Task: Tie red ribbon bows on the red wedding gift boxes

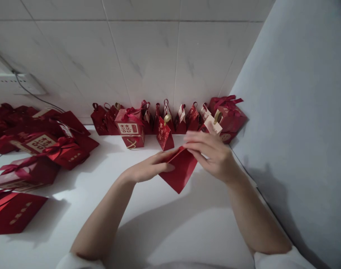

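A plain red paper gift box (181,172) is held above the white tabletop, tilted so one corner points down toward me. My left hand (152,166) grips its left side, with the thumb on the near face and the fingers behind. At the box's upper right edge is my right hand (211,151), its fingers stretched out and slightly blurred, thumb near the top corner. Whether the right fingers pinch the edge or only touch it, I cannot tell. Just beyond stands a small red gift box with a gold loop (164,132).
Along the tiled wall (148,56) stands a row of small red boxes with ribbon loops, including a double-happiness box (129,127) and a ribboned box (229,116) at the right end. More ribboned boxes (27,173) crowd the left. A side wall (299,112) bounds the right.
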`<state>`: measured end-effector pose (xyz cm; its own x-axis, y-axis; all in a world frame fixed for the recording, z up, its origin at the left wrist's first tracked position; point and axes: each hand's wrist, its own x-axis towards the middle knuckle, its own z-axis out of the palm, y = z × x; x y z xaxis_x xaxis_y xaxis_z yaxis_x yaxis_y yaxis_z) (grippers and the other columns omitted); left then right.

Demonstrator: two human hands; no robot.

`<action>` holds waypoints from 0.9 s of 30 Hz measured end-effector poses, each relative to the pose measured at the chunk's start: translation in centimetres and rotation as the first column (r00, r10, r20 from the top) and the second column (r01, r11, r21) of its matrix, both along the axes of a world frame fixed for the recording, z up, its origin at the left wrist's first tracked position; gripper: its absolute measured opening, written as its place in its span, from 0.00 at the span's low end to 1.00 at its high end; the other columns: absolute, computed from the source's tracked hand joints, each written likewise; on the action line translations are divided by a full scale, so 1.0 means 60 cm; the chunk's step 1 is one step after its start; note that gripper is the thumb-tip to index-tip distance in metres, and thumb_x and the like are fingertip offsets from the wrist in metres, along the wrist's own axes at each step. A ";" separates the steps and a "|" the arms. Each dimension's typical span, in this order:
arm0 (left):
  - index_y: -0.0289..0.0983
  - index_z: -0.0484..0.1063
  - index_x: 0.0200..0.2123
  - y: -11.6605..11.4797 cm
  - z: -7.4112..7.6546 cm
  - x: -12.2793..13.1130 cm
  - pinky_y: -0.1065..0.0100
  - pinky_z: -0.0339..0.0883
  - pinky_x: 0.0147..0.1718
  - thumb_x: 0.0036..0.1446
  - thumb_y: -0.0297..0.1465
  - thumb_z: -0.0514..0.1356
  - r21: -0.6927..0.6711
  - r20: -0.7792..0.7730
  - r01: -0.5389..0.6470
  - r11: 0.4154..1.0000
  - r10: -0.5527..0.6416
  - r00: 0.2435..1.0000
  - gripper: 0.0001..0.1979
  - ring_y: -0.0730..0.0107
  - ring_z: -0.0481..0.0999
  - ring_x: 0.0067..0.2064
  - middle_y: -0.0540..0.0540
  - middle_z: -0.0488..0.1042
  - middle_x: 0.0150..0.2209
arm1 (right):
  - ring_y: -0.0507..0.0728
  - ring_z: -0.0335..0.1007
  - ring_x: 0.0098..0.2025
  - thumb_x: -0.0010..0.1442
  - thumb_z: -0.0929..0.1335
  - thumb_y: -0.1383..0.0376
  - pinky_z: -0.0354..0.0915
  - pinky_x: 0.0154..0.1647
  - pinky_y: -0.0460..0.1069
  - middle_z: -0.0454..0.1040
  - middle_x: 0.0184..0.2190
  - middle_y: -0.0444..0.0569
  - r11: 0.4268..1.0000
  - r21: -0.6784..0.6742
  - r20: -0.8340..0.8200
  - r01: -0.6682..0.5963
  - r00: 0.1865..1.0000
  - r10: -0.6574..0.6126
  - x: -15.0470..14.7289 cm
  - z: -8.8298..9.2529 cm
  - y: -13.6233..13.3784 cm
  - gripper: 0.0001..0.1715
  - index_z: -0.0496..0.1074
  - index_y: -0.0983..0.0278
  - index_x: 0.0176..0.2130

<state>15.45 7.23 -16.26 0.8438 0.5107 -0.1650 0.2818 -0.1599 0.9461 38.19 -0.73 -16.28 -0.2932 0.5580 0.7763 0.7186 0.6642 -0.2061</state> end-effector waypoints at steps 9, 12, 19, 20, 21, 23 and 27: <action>0.38 0.73 0.46 -0.006 -0.015 -0.002 0.52 0.75 0.40 0.52 0.50 0.55 -0.539 0.421 -0.123 0.833 0.393 0.817 0.26 0.49 0.78 0.46 0.41 0.78 0.42 | 0.65 0.47 0.71 0.66 0.64 0.49 0.59 0.65 0.63 0.43 0.72 0.51 0.951 -0.294 -0.466 -0.092 0.883 -0.058 -0.001 -0.004 -0.004 0.43 0.39 0.52 0.70; 0.38 0.72 0.47 -0.010 -0.013 0.000 0.51 0.76 0.38 0.52 0.49 0.57 -0.524 0.397 -0.181 0.832 0.426 0.813 0.25 0.48 0.79 0.45 0.41 0.79 0.39 | 0.61 0.57 0.67 0.69 0.57 0.47 0.63 0.63 0.58 0.54 0.69 0.51 0.879 -0.363 -0.555 -0.309 0.830 0.062 -0.011 -0.016 0.001 0.37 0.40 0.53 0.70; 0.36 0.70 0.53 -0.005 -0.027 0.005 0.58 0.77 0.28 0.54 0.48 0.59 -0.543 0.404 -0.157 0.825 0.421 0.813 0.28 0.55 0.80 0.32 0.41 0.79 0.33 | 0.61 0.67 0.60 0.69 0.56 0.47 0.67 0.59 0.58 0.69 0.59 0.52 0.880 -0.356 -0.607 -0.313 0.794 0.036 -0.024 -0.018 -0.003 0.34 0.46 0.53 0.68; 0.36 0.70 0.53 -0.004 -0.028 0.006 0.59 0.76 0.27 0.55 0.48 0.59 -0.535 0.411 -0.157 0.830 0.418 0.810 0.29 0.56 0.80 0.31 0.40 0.79 0.33 | 0.61 0.67 0.60 0.69 0.56 0.47 0.68 0.58 0.58 0.69 0.59 0.52 0.887 -0.346 -0.605 -0.307 0.795 0.039 -0.025 -0.015 -0.003 0.34 0.46 0.53 0.68; 0.36 0.70 0.53 -0.003 -0.029 0.007 0.60 0.76 0.27 0.54 0.48 0.59 -0.525 0.415 -0.166 0.835 0.422 0.806 0.29 0.56 0.80 0.31 0.40 0.79 0.34 | 0.61 0.67 0.60 0.69 0.56 0.46 0.68 0.57 0.58 0.69 0.59 0.52 0.891 -0.338 -0.602 -0.301 0.797 0.041 -0.026 -0.012 -0.005 0.35 0.45 0.53 0.68; 0.36 0.72 0.52 -0.003 -0.030 0.008 0.60 0.77 0.31 0.54 0.48 0.60 -0.499 0.412 -0.205 0.842 0.439 0.798 0.28 0.54 0.80 0.36 0.39 0.80 0.38 | 0.63 0.68 0.59 0.67 0.58 0.45 0.71 0.54 0.58 0.69 0.59 0.53 0.888 -0.346 -0.595 -0.302 0.803 0.041 -0.028 -0.007 -0.009 0.38 0.43 0.53 0.69; 0.37 0.76 0.45 -0.004 -0.038 0.008 0.56 0.75 0.42 0.52 0.51 0.60 -0.395 0.383 -0.274 0.877 0.428 0.818 0.26 0.47 0.77 0.48 0.39 0.80 0.41 | 0.65 0.71 0.56 0.63 0.61 0.41 0.73 0.48 0.58 0.70 0.58 0.56 0.870 -0.378 -0.601 -0.316 0.799 0.029 -0.033 0.000 -0.023 0.48 0.36 0.54 0.70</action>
<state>15.93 7.01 -18.54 0.6337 0.7734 -0.0163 -0.2032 0.1868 0.9612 36.20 -2.09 -16.25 -0.0124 0.8588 0.5121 0.2585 0.4975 -0.8281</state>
